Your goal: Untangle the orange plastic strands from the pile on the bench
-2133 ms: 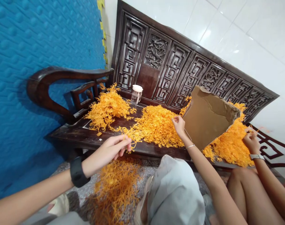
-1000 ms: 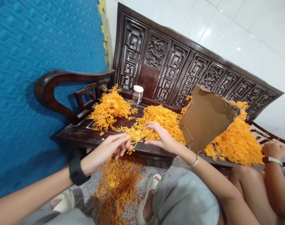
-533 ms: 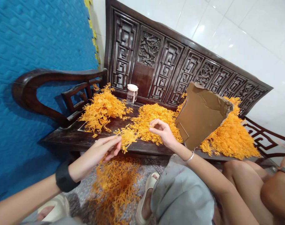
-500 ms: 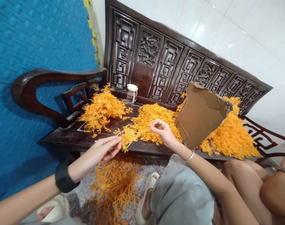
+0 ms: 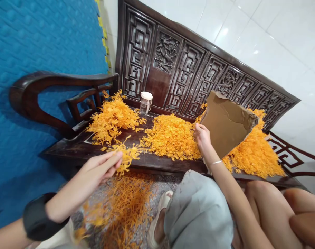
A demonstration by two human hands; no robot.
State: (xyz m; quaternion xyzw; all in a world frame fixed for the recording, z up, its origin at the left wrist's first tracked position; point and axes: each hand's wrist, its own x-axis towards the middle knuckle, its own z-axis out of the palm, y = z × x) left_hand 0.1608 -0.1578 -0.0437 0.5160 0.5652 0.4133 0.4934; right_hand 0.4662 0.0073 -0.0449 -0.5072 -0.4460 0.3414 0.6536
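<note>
My left hand (image 5: 105, 166) pinches a small yellow-orange sprig (image 5: 129, 155) over the bench's front edge. My right hand (image 5: 202, 136) is at the left side of the cardboard piece (image 5: 225, 121), beside the middle pile of orange pieces (image 5: 173, 136). Its fingers are closed together, and what is between them is too small to make out. Another orange pile (image 5: 113, 121) lies at the bench's left end. A larger pile (image 5: 261, 152) is to the right of the cardboard.
A clear cup with a white lid (image 5: 146, 102) stands by the carved backrest (image 5: 159, 83). Orange strands (image 5: 129, 204) cover the floor below the bench (image 5: 69, 150). Another person's bare legs (image 5: 263, 200) are at the right.
My left hand has moved left and slightly down with the sprig. My right hand has moved right, away from the sprig, to the cardboard's edge. Blurred orange bits now show below my left hand.
</note>
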